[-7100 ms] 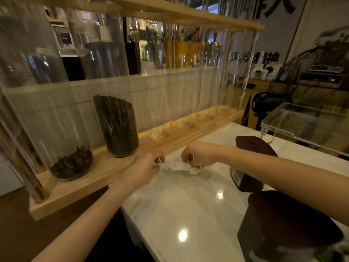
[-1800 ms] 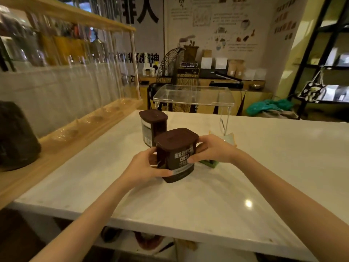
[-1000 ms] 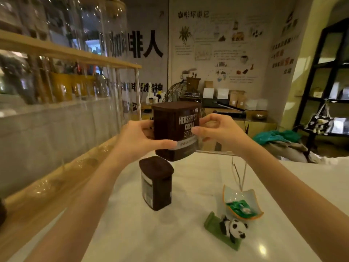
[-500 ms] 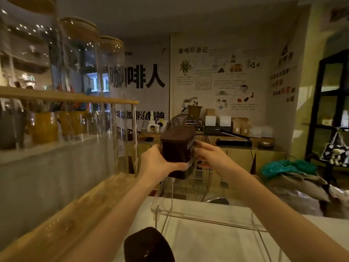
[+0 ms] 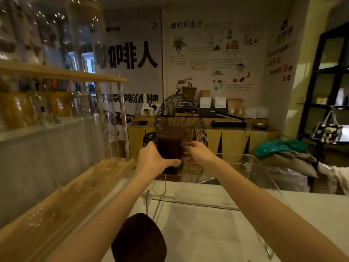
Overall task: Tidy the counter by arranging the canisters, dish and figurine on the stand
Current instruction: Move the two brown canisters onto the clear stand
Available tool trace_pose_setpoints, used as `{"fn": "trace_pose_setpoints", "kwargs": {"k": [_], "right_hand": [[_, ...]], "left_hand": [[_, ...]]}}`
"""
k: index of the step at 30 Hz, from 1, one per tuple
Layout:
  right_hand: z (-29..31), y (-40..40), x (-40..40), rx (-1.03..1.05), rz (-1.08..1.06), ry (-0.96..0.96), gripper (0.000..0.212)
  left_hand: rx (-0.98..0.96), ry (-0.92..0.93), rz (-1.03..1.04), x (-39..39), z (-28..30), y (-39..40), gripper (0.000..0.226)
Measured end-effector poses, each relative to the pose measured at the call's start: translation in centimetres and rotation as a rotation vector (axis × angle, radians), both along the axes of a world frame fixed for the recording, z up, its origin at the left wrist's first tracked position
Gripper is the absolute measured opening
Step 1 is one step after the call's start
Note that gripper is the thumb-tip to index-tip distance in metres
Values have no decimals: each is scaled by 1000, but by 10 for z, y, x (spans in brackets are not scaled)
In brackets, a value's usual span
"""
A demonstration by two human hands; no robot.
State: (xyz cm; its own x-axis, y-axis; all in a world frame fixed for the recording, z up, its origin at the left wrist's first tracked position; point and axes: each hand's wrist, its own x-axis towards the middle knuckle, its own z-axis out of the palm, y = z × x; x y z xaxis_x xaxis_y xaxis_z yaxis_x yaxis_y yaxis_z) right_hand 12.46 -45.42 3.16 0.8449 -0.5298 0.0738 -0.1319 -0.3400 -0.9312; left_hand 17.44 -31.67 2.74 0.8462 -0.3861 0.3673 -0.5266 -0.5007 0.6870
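Brown-lidded second canister (image 5: pixel 138 237) sits bottom centre on the counter (image 5: pixel 207 229). Mid-frame, left hand (image 5: pixel 153 160) and right hand (image 5: pixel 200 154) clasp the cocoa canister (image 5: pixel 170 146) over the clear stand's (image 5: pixel 190 202) far-left corner; landing near that edge, it may tip off.

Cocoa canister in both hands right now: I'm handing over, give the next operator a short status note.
Left hand and right hand: both grip the cocoa canister over the far left of the clear stand; can't tell if it's seated.
Second canister: on the counter, near edge.
Dish, figurine: out of view.
Done: nothing confirmed.
Left: release this canister, then place the others.
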Motion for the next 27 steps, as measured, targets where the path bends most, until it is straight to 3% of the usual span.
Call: {"fn": "trace_pose_setpoints", "kwargs": {"k": [11, 15, 22, 27], "right_hand": [[-7, 7, -5, -82, 85, -7, 44], [-4, 12, -7, -201, 124, 37, 50], [-3, 23, -35, -429, 156, 111, 38], [-7, 59, -97, -573, 180, -79, 37]], "left_hand": [[91, -50, 29, 11, 1, -2, 85], [129, -65, 16, 10, 1, 0, 86], [282, -70, -104, 11, 3, 9, 80], [378, -134, -184, 7, 6, 28, 79]]}}
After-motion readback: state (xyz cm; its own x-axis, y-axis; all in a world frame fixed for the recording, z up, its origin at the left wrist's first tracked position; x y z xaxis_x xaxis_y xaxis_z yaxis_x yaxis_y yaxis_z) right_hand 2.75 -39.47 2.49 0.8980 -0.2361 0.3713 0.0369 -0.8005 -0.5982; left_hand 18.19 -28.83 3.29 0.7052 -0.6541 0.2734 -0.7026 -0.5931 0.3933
